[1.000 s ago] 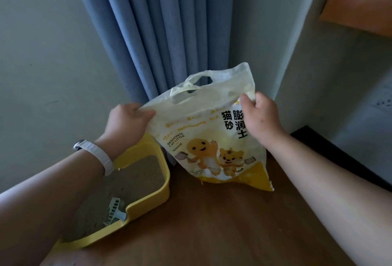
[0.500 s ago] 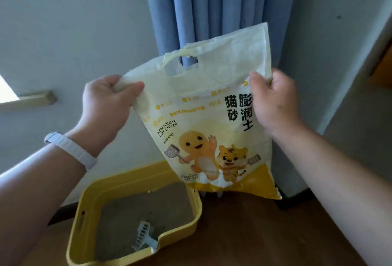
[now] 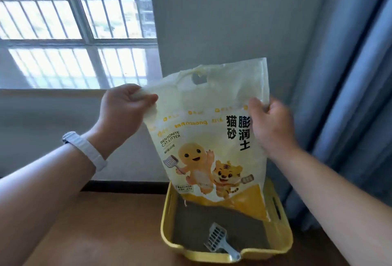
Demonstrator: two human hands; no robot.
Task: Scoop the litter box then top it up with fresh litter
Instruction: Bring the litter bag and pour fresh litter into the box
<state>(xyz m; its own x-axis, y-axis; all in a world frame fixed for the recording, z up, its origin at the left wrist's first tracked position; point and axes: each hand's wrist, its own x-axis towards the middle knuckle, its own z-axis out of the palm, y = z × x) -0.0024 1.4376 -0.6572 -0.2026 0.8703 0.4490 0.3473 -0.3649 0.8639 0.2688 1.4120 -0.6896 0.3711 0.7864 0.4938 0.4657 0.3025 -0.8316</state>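
The bentonite cat litter bag, lifted higher than before, now hangs directly over the yellow litter box; left hand and right hand pinch its top corners, scoop lying inside

The litter bag hangs upright above the far end of the litter box, its lower edge over the litter. The left hand pinches the bag's top corner at 10 o'clock; the right hand grips its edge at 2 o'clock. The scoop lies in the litter at the box's 6 o'clock, handle on the near rim. The box sits on the floor, window at 11 o'clock, curtain at 3 o'clock.
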